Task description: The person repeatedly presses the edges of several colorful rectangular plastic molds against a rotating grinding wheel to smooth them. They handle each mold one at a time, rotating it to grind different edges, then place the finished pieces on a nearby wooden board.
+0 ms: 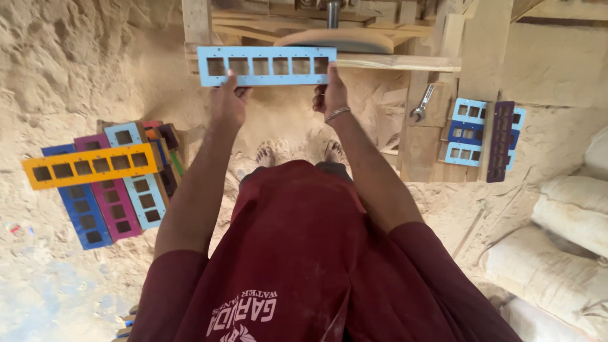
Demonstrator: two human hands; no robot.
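My left hand (229, 101) is closed on the lower edge of a light blue frame (266, 66), near its left end, thumb up against the face. My right hand (330, 95) grips the same lower edge near the right end, a thin metal bangle (337, 114) around that wrist. Both hands hold the light blue frame out in front of me in the upper middle of the picture, its long axis running flat from left to right and its broad face turned toward me. It is a long, thin rectangular plate, smooth and painted, with a row of six square openings along it and small dots along its borders.

Just behind the light blue frame stands a wooden rig (405, 60) of rough planks, with a pale round disc (342, 39) and a grey metal rod (333, 12) above it. Below my arms hangs my dark red shirt (304, 253), and past its hem my two dusty bare feet (266, 155) stand on the sandy floor (69, 69), which is loose and lumpy.

At the left of the frame lies a stack of like frames (114, 190) in dark blue, magenta and light blue, pointing mostly up and down the picture, with an orange frame (88, 166) laid across them. At the right, a wrench (422, 104) rests on a wooden board, and beside it lie more blue frames (468, 130) with a purple strip (499, 140) across them. Pale stuffed sacks (557, 253) fill the lower right corner.
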